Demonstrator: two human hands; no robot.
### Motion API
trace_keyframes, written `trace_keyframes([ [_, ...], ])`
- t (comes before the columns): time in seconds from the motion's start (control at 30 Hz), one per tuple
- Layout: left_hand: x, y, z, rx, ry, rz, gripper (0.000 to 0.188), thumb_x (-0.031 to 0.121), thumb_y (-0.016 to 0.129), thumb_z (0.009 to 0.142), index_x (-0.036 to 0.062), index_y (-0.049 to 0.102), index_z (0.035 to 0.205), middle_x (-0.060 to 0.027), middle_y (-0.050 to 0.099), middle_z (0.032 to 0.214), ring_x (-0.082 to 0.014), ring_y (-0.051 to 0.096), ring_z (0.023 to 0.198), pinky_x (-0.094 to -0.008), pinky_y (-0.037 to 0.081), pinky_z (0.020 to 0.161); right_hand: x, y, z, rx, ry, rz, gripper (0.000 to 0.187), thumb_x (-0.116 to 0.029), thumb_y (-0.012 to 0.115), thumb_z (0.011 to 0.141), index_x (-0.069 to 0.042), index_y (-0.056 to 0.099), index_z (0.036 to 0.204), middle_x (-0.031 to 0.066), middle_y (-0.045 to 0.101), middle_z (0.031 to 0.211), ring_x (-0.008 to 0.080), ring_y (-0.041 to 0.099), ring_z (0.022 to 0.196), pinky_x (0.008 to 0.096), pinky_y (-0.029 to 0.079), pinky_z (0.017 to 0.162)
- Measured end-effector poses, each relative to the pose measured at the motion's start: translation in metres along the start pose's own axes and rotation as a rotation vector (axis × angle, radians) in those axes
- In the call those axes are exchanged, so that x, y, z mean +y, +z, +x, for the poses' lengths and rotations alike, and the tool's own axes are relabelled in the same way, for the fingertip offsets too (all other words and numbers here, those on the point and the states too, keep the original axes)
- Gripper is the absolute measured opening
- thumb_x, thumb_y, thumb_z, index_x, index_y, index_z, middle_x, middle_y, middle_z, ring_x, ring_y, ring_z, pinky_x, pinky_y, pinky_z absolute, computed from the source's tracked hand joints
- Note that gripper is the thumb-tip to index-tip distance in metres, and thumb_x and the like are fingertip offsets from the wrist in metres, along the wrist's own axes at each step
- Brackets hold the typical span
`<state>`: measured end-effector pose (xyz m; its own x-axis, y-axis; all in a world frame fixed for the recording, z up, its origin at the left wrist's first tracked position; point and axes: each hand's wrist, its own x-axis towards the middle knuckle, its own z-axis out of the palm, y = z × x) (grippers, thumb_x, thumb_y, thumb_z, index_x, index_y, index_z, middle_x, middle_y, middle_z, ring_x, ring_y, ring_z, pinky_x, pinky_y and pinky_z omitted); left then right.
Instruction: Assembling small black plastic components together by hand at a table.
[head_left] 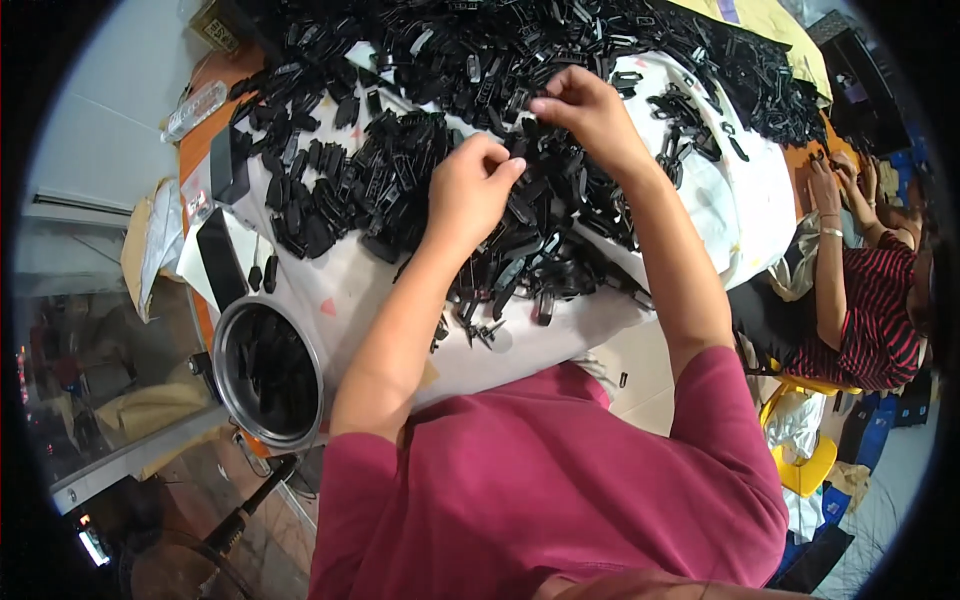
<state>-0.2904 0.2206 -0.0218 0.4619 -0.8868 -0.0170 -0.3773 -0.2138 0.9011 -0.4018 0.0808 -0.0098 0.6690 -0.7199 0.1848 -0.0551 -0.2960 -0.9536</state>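
Observation:
A wide heap of small black plastic parts (400, 165), some with clear or shiny bits, covers much of the white-covered table (370, 295). My left hand (468, 195) is over the middle of the heap, thumb and fingers pinched together. Further back and to the right, my right hand (590, 115) is pinched too, its fingertips pointing left above the parts. Whatever either pinch holds is too small and dark against the heap to make out. A short gap separates the two hands.
A round metal pan (270, 375) with black parts inside stands at the left table edge. Near it are a dark oblong case (221, 262) and a clear plastic bottle (194, 110). A white sack (745, 195) lies right; beyond it sits another person (860, 310) working with their hands.

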Motion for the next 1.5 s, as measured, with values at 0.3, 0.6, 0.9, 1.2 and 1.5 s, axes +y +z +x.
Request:
trace_keyframes([
  [0.3, 0.017, -0.023, -0.040, -0.041, 0.080, -0.891, 0.032, 0.003, 0.059, 0.081, -0.0031, 0.052, 0.111, -0.0051, 0.059, 0.099, -0.0102, 0.055, 0.088, -0.0218, 0.044, 0.080, -0.048, 0.047, -0.056, 0.071, -0.082, 0.423, 0.028, -0.007, 0.066, 0.074, -0.003, 0.059, 0.102, 0.0037, 0.059, 0.085, 0.0079, 0.052, 0.069, 0.0181, 0.043, 0.057],
  [0.6, 0.019, -0.030, -0.052, 0.091, 0.211, -0.769, 0.027, 0.005, 0.062, 0.080, -0.0021, 0.057, 0.105, -0.0016, 0.058, 0.089, -0.0073, 0.054, 0.080, -0.0181, 0.043, 0.071, -0.071, 0.046, -0.077, -0.036, -0.326, -0.129, 0.030, 0.004, 0.053, 0.081, -0.003, 0.057, 0.109, 0.0075, 0.056, 0.099, 0.0094, 0.055, 0.076, 0.0180, 0.047, 0.059],
  [0.9, 0.030, -0.038, -0.062, 0.103, 0.213, -0.813, 0.027, 0.003, 0.065, 0.076, -0.0016, 0.059, 0.101, -0.0045, 0.060, 0.088, -0.0092, 0.056, 0.076, -0.0209, 0.046, 0.068, -0.087, 0.034, -0.081, 0.036, -0.531, -0.412, 0.033, 0.007, 0.061, 0.070, -0.002, 0.061, 0.102, 0.0123, 0.060, 0.085, 0.0206, 0.058, 0.072, 0.0261, 0.045, 0.062],
  [1.2, 0.009, -0.033, -0.060, 0.064, 0.359, -0.505, 0.028, 0.008, 0.068, 0.073, 0.0004, 0.061, 0.099, -0.0063, 0.062, 0.089, -0.0116, 0.057, 0.075, -0.0228, 0.046, 0.066, -0.066, 0.047, -0.095, 0.125, -0.650, -0.504, 0.044, 0.009, 0.063, 0.064, -0.004, 0.058, 0.106, 0.0109, 0.058, 0.084, 0.0229, 0.055, 0.065, 0.0285, 0.044, 0.054],
  [1.5, 0.000, -0.020, -0.064, -0.038, -0.039, -1.126, 0.029, 0.015, 0.057, 0.084, -0.0013, 0.056, 0.107, -0.0057, 0.061, 0.096, -0.0097, 0.054, 0.086, -0.0240, 0.042, 0.079, -0.058, 0.062, -0.113, 0.006, 0.299, 0.350, 0.029, -0.008, 0.060, 0.081, 0.003, 0.053, 0.106, 0.0050, 0.060, 0.085, 0.0095, 0.057, 0.071, 0.0204, 0.048, 0.058],
])
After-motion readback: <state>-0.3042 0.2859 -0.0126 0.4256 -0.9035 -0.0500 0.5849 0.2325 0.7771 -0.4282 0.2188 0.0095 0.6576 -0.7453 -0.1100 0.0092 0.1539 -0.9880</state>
